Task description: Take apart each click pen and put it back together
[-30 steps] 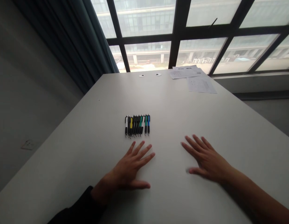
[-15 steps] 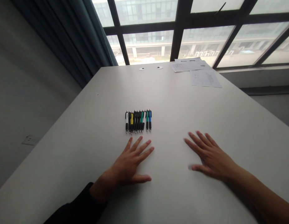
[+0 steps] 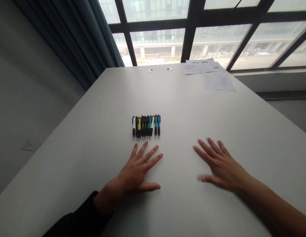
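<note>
A row of several click pens lies side by side on the white table (image 3: 177,108), tips toward me. Among them are a white pen (image 3: 133,126) at the left end, a yellow pen (image 3: 139,125), black pens in the middle, green ones, and a blue pen (image 3: 159,125) at the right end. My left hand (image 3: 135,169) rests palm down with fingers spread, its fingertips just short of the pens and not visibly touching them. Farther right, my right hand (image 3: 220,166) is also spread flat, apart from the pens. Neither holds anything.
Printed paper sheets (image 3: 218,79) lie at the table's far right corner. Two round cable-hole covers (image 3: 150,70) sit near the far edge. Beyond are a dark-framed window (image 3: 187,24) and a blue-grey curtain (image 3: 89,39). A wall socket (image 3: 31,145) is at the left.
The view has shifted slightly, so the table's contents appear a little higher. My left fingers look slightly more spread; the pens keep their arrangement and both hands stay nearly in place.
</note>
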Motion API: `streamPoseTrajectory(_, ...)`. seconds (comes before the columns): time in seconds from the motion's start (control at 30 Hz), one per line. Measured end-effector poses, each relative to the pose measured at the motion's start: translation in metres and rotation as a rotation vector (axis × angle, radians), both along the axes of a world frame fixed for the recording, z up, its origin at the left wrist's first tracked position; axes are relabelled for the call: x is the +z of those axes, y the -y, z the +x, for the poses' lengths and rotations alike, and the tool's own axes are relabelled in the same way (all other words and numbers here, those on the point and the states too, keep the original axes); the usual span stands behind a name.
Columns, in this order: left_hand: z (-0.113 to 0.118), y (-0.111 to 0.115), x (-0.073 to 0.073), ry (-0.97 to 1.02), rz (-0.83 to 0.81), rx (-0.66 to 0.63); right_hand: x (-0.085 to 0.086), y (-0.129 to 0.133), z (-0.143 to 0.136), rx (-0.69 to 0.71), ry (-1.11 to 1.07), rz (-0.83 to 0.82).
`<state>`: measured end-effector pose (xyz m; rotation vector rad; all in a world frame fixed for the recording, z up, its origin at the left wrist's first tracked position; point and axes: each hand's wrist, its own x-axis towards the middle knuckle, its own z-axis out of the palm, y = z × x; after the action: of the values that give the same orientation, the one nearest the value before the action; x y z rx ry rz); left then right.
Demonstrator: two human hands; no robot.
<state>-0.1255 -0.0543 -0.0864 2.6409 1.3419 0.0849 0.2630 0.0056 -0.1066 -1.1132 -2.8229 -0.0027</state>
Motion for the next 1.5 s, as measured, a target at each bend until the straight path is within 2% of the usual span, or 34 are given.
streamPoseTrajectory(1.5,0.0003,-0.0008,0.002,0.007,-0.066,0.01,-0.0039,-0.001,0.004,-0.01,0.026,0.008)
